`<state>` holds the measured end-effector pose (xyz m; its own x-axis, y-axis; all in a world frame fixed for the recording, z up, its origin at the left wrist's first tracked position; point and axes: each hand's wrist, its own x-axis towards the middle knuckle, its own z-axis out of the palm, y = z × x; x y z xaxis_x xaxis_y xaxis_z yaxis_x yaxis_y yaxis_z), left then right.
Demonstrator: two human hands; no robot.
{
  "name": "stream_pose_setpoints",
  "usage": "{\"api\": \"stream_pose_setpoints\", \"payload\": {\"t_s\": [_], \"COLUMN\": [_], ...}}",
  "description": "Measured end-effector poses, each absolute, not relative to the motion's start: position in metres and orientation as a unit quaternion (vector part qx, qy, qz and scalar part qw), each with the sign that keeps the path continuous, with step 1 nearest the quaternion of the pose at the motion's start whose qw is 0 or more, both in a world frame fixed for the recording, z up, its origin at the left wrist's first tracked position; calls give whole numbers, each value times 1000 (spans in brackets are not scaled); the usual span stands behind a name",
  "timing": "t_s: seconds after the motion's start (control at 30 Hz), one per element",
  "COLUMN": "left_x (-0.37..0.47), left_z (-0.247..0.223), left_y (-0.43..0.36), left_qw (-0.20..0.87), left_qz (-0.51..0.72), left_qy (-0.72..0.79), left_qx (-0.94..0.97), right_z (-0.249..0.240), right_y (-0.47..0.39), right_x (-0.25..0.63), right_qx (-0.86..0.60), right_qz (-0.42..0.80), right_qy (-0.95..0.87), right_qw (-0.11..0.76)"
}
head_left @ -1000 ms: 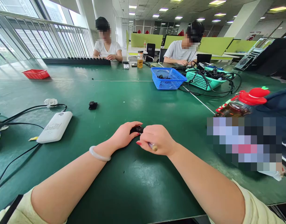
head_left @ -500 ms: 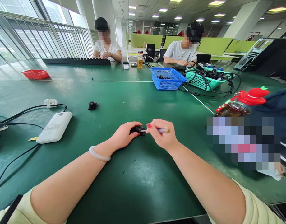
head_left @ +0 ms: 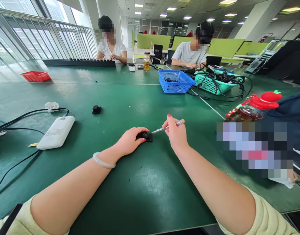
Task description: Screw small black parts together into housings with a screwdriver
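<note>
A glossy dark-green tabletop (head_left: 152,202) spreads through an office with lime partitions (head_left: 153,41) and a metal railing (head_left: 67,40). Three plastic baskets stand on it: a red basket (head_left: 35,77), a blue basket (head_left: 175,87) and a teal basket (head_left: 210,85). Two people (head_left: 118,49) in white sit opposite. Of two small black blocky parts, the spare part (head_left: 96,110) lies alone; the near part (head_left: 147,136) sits on the tabletop, the left hand's (head_left: 129,141) fingers clamped around its left side. The right hand's (head_left: 176,133) fingers pinch one slim silvery tool (head_left: 161,129), tip at that part's right edge.
</note>
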<state>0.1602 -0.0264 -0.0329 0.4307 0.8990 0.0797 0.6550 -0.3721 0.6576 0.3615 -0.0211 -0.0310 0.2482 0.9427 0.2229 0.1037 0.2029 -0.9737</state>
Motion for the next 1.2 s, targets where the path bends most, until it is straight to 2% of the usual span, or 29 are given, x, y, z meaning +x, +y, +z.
{"api": "stream_pose_setpoints", "payload": {"t_s": [0.1, 0.6, 1.2], "left_x": [160, 159, 160], "left_z": [-35, -38, -34], "left_y": [-26, -24, -25], "left_qw": [277, 275, 292], "left_qz": [222, 228, 230], "left_qy": [484, 478, 485], "left_qx": [800, 802, 791], "right_z": [-30, -29, -29], "right_y": [-20, -17, -17], "right_x": [361, 358, 351], "right_qx": [-523, -499, -498], "right_qz": [399, 462, 598], "right_qy": [-431, -373, -214], "right_qw": [618, 632, 590]}}
